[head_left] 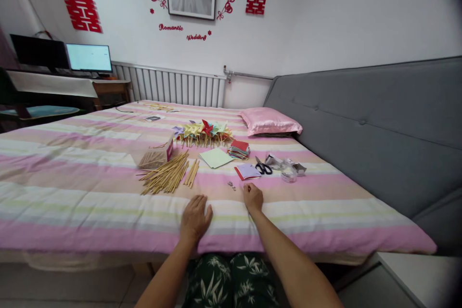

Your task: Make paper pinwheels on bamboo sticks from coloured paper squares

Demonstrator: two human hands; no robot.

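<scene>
My left hand (196, 215) lies flat on the striped bedsheet (108, 214), palm down with the thumb apart, holding nothing visible. My right hand (253, 197) rests on the sheet with its fingers curled closed; whatever is inside them, if anything, is hidden. Just left of it lie a few tiny metallic pieces (231, 186). Beyond my right hand is a small stack of purple and red paper squares (248, 172), with black-handled scissors (263, 167) beside it. Several thin wooden sticks (191, 173) lie past my left hand, next to a larger heap of sticks (166, 175).
Finished paper pinwheels (205, 130) stand grouped farther back. Nearer are a pale green sheet (216, 157), stacked coloured paper (238, 149), a clear box of sticks (153, 156) and a clear round container (288, 174). A pink pillow (270, 120) lies by the grey headboard (378, 120).
</scene>
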